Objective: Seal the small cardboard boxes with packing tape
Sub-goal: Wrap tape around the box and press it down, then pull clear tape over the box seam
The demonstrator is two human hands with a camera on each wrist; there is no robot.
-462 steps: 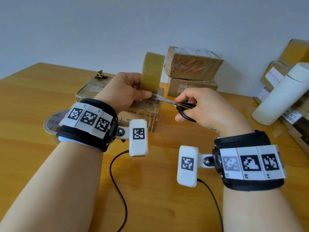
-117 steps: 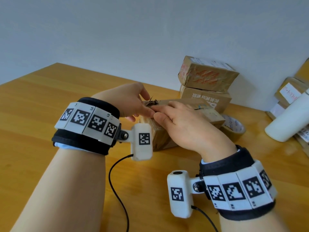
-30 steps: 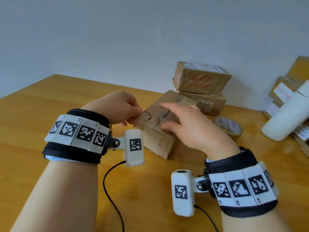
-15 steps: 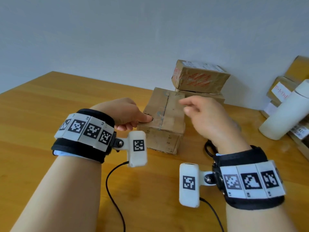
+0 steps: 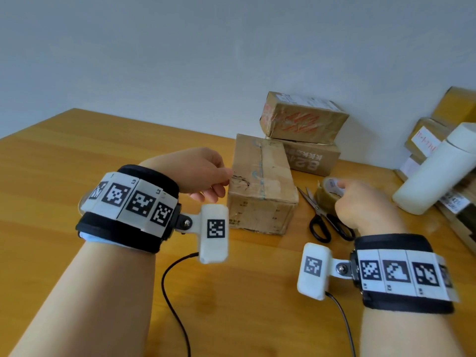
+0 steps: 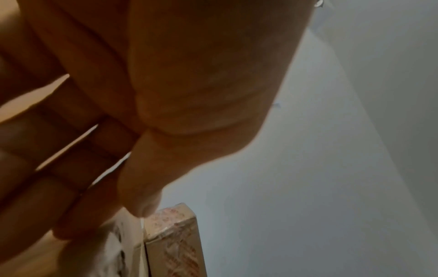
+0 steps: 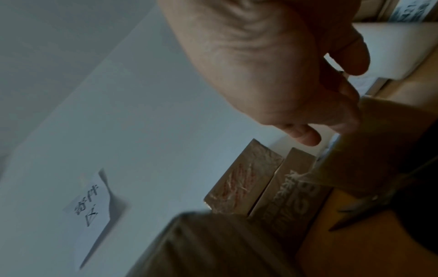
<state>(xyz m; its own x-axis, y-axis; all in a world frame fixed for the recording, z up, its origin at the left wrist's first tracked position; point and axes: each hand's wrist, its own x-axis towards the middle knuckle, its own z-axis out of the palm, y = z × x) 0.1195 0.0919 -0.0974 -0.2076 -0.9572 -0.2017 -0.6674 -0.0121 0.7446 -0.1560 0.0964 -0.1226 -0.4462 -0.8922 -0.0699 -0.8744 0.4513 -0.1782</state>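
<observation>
Small brown cardboard box sits on the wooden desk. Left hand touches its corner with loosely curled fingers, holding nothing. Right hand grips the tan packing tape roll beside black-handled scissors.

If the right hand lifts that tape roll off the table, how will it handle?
The tape roll is a rigid ring, so the right hand can probably hook its open core securely. It looks light for its size. Set on edge it would likely roll, perhaps toward the scissors; laid flat it should stay put.
</observation>
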